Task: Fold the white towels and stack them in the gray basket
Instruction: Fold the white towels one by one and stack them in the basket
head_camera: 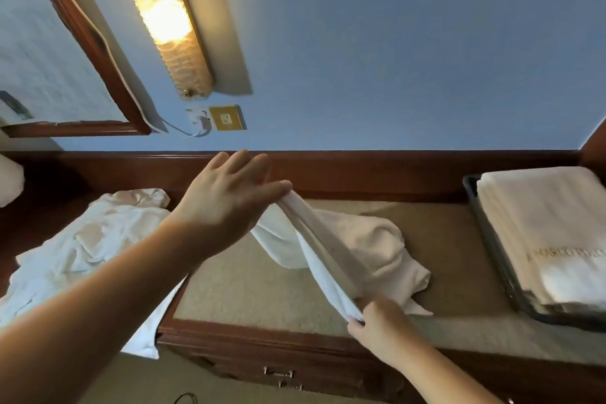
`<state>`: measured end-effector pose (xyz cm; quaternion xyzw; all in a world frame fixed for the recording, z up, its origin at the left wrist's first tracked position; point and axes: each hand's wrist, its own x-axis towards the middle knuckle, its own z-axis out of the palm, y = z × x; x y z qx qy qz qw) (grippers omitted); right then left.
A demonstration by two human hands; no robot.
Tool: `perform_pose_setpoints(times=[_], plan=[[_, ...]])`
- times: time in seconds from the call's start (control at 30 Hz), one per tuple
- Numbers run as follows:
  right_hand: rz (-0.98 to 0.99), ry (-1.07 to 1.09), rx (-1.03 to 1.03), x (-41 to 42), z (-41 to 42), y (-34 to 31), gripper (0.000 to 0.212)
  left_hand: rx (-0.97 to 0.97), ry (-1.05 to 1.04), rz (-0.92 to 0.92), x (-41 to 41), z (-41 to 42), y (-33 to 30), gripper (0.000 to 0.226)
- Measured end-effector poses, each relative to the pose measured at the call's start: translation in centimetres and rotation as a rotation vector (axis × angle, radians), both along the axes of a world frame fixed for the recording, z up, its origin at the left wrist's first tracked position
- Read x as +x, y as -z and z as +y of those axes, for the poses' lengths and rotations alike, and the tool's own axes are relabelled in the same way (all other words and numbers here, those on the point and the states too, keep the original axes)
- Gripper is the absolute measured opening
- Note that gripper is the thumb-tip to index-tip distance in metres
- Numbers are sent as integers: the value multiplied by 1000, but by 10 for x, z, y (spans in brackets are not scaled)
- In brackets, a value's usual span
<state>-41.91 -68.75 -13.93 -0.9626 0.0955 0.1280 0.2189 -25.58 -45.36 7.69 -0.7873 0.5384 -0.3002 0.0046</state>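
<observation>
A person's two bare hands stretch a white towel [328, 249] taut over a wooden dresser [249, 343] with a beige padded top. The left hand [226, 203], raised near the back rail, pinches one end of the towel's banded edge between thumb and fingers, the other fingers spread and nearly straight. The right hand [377, 318], lower and nearer the front edge, has its fingers curled round the other end of the same edge. Between them the hem runs as a tight diagonal strip — the rest of the cloth sags behind it in a rumpled heap on the beige top, its terry surface soft and creased, a loose corner lying flat toward the front.

To the left, a crumpled pile of white towels [82, 239] lies unfolded, spilling over the dresser's side. At the far right the gray basket [488, 246] holds a stack of folded white towels [541, 223], edges squared; the top one carries gold embroidered lettering that reads "MARCO" followed by a second word cut off by the frame's edge and too blurred to make out.

On the blue wall above, a lit amber wall lamp [164, 16] glows beside a wood-framed mirror [65, 52] — below them a brass-coloured socket plate [228, 117] with a white plug beside it.
</observation>
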Motion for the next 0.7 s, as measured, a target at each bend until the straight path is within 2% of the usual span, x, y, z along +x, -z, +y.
perform_pose_setpoints(times=[0.1,0.17,0.2,0.23,0.33,0.37,0.43,0.47,0.53,0.57,0.6,0.63,0.7], plan=[[-361,174,-20,-12,4,3,40,-60,-16,-30,-12,22,-21,28],[-530,312,108,-10,-6,-10,22,-90,-65,-30,-17,41,-32,31],[-551,384,167,-7,-14,-28,19,-115,-94,-26,-17,51,-38,30],[-567,419,194,-3,-24,-51,18,-145,-125,-16,-17,61,-44,28],[-708,495,65,9,-56,-145,20,-209,-225,37,-14,82,-63,34],[-785,488,51,11,-62,-180,22,-229,-251,44,-14,86,-70,37],[-918,337,-10,10,-63,-237,23,-314,-302,48,-14,94,-87,33],[-861,235,-79,10,-63,-251,20,-371,-331,61,-13,98,-97,31],[-549,82,-228,5,-64,-273,18,-441,-373,114,-10,108,-117,32],[-404,73,-313,2,-68,-284,21,-443,-371,128,-10,112,-126,31],[-356,103,-385,-1,-71,-299,21,-433,-353,133,-10,114,-134,30],[-402,140,-425,-5,-74,-317,18,-431,-329,132,-12,115,-140,29],[-665,206,-412,-15,-74,-352,12,-485,-292,125,-17,114,-154,28]])
